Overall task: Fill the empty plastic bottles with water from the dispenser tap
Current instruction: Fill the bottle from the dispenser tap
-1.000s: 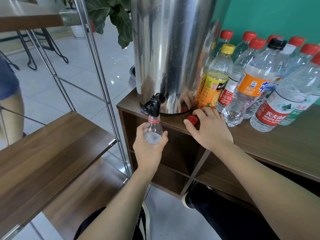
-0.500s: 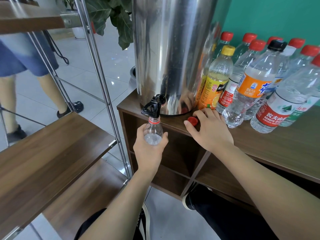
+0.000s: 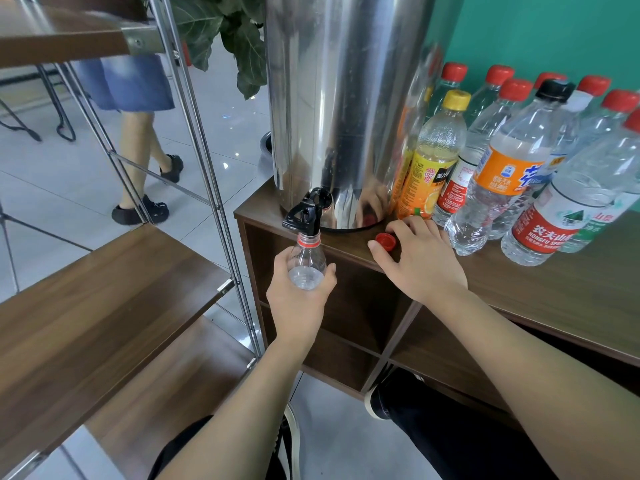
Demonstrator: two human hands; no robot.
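My left hand (image 3: 300, 303) grips a clear uncapped plastic bottle (image 3: 306, 263) and holds its neck right under the black tap (image 3: 304, 214) of the tall steel dispenser (image 3: 343, 109). A little water shows inside the bottle. The bottle's red cap (image 3: 386, 241) lies on the wooden cabinet top (image 3: 554, 289) beside the dispenser's base. My right hand (image 3: 420, 261) rests on the cabinet top, its fingers touching the cap. Several capped bottles stand to the right, among them a yellow-capped juice bottle (image 3: 434, 157) and a black-capped bottle with an orange label (image 3: 502, 174).
A metal-framed rack with wooden shelves (image 3: 90, 306) stands close on the left. Behind it a person's legs (image 3: 138, 161) cross the tiled floor. A leafy plant (image 3: 225, 32) is behind the dispenser. The cabinet has open cubbies below.
My hands and the bottle have stayed put at the tap. The person behind the rack has walked from the far left toward the right.
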